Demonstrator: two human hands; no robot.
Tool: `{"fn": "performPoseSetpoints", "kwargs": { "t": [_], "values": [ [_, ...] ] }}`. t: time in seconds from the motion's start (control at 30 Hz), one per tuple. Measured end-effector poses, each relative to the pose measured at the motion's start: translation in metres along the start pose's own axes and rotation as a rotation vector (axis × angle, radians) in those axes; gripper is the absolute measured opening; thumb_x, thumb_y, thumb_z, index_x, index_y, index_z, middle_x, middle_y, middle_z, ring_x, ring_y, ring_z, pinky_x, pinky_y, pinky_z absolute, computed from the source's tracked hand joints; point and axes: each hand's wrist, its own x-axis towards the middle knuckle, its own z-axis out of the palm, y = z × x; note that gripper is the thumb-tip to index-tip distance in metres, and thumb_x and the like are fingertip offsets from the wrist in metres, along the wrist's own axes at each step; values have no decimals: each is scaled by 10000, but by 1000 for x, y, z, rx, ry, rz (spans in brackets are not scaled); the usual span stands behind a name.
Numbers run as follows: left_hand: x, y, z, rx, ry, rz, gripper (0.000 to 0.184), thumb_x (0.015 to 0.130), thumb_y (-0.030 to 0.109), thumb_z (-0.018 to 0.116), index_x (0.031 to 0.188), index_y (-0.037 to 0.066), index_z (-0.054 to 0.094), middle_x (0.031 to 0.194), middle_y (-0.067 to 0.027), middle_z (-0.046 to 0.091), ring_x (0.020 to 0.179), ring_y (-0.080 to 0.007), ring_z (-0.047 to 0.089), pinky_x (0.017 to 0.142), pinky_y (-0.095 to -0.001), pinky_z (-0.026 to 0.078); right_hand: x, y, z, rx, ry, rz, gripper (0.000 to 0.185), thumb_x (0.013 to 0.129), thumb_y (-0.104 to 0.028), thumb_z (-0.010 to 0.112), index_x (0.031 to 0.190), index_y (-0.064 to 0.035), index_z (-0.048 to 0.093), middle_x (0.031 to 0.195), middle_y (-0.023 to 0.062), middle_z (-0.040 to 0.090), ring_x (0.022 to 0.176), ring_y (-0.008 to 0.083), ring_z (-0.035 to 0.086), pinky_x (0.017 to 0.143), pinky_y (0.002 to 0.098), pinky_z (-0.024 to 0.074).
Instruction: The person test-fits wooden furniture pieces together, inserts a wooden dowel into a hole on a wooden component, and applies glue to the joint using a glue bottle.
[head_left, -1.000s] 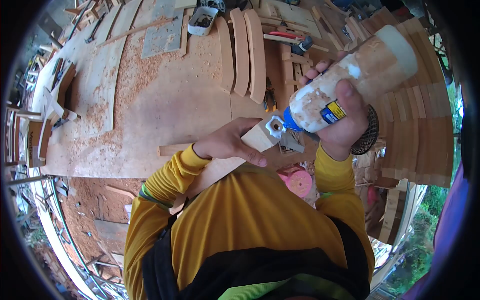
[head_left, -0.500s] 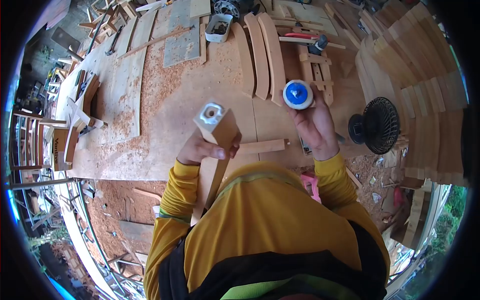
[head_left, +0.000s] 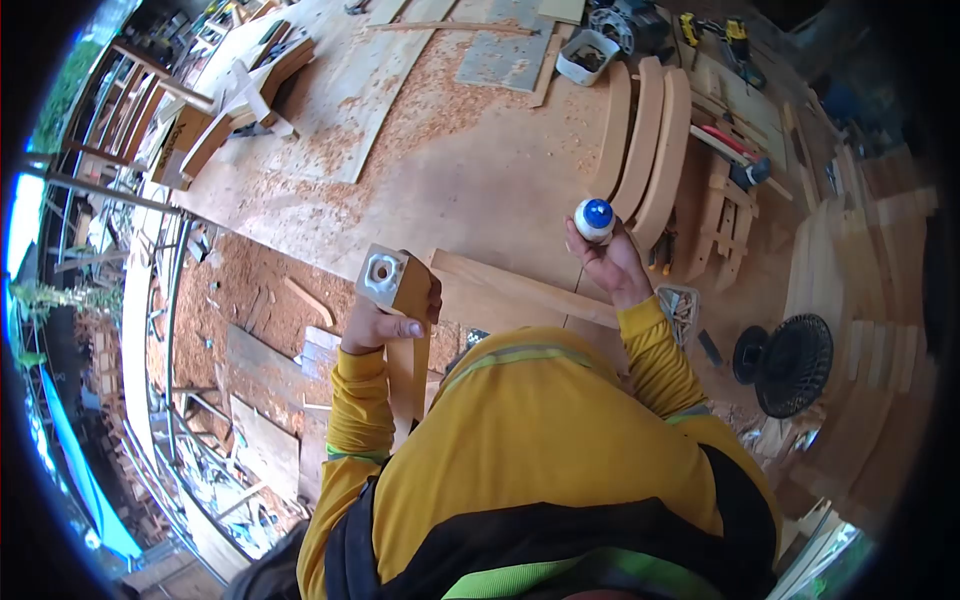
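My left hand [head_left: 385, 322] is wrapped round a square wooden post [head_left: 408, 345], held upright in front of my body. White glue [head_left: 366, 270] lies on the post's top end, around a round hole in its middle. My right hand [head_left: 617, 268] grips a white glue bottle [head_left: 593, 222] with a blue cap, its top facing me. The bottle is apart from the post, off to the right over the workbench [head_left: 480, 180]. The lower end of the post is hidden by my sleeve and shirt.
A long wooden piece [head_left: 525, 288] lies along the bench's near edge. Beyond are curved wooden parts [head_left: 655, 140], a white tub [head_left: 586, 56] and a drill [head_left: 737, 45]. To the right stand a black fan [head_left: 793, 365] and stacked boards [head_left: 880, 350]. Sawdust covers parts of bench and floor.
My view has turned left, so the bench appears shifted right and tilted. In view, the post has moved slightly lower and left. Both hands keep their holds.
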Motion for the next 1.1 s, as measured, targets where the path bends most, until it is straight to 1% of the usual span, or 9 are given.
{"fn": "performPoseSetpoints", "kwargs": {
  "t": [0.17,0.3,0.5,0.6,0.67,0.77,0.87,0.97,1.1],
  "values": [
    [-38,-12,-3,-33,163,78,701,543,186,979,1064,34,535,928,-116,622,793,-221,635,688,-358,550,49,-9,33,58,39,136,349,1018,-279,586,1164,36,628,1230,216,643,1174,405,614,1025,510,566],
    [-53,-24,4,-104,263,94,702,535,175,980,1070,33,549,939,-123,627,827,-227,636,708,-361,555,114,-43,43,38,-103,137,371,1005,-302,594,1170,27,639,1231,237,636,1182,432,599,999,523,578],
    [-57,-27,-1,-16,304,82,684,585,168,940,1099,52,504,931,-109,597,821,-237,613,705,-367,521,176,-96,69,122,-91,36,388,959,-302,643,1162,29,644,1222,255,620,1176,438,580,983,506,587],
    [-52,-20,-5,33,314,91,661,580,160,942,1077,43,523,924,-102,608,824,-223,620,709,-355,519,184,-113,72,303,-115,254,388,945,-296,657,1164,24,647,1212,252,620,1149,424,589,976,501,591],
    [-48,-16,-12,88,280,102,659,585,152,955,1089,37,545,937,-104,627,822,-212,635,708,-341,540,196,-109,71,305,-156,168,468,902,-273,704,1210,57,578,1266,244,502,1187,408,532,989,515,586],
    [-40,-2,-13,156,271,72,651,591,148,966,1087,36,561,938,-96,640,811,-194,643,705,-322,552,200,-102,65,345,-192,96,733,839,-214,794,1330,135,377,1435,225,226,1274,390,435,1016,555,572],
    [-33,-2,-23,153,257,64,641,586,158,977,1067,36,571,908,-76,641,801,-170,638,693,-303,542,176,-94,68,348,-162,107,664,921,-282,707,1346,118,391,1418,252,299,1257,399,468,1047,555,540],
    [-20,-3,-42,216,216,92,644,584,166,983,1059,34,569,894,-71,637,792,-161,629,678,-294,528,110,-58,82,181,-63,-59,566,1017,-371,557,1342,85,477,1243,269,568,1181,384,572,1035,473,547],
    [10,-8,-64,234,134,80,653,611,246,975,1066,30,560,891,-63,605,785,-170,606,669,-304,506,-20,-17,56,-500,-280,-180,472,1027,-344,538,1265,64,547,1096,161,657,970,243,653,840,342,570]
  ]
}}
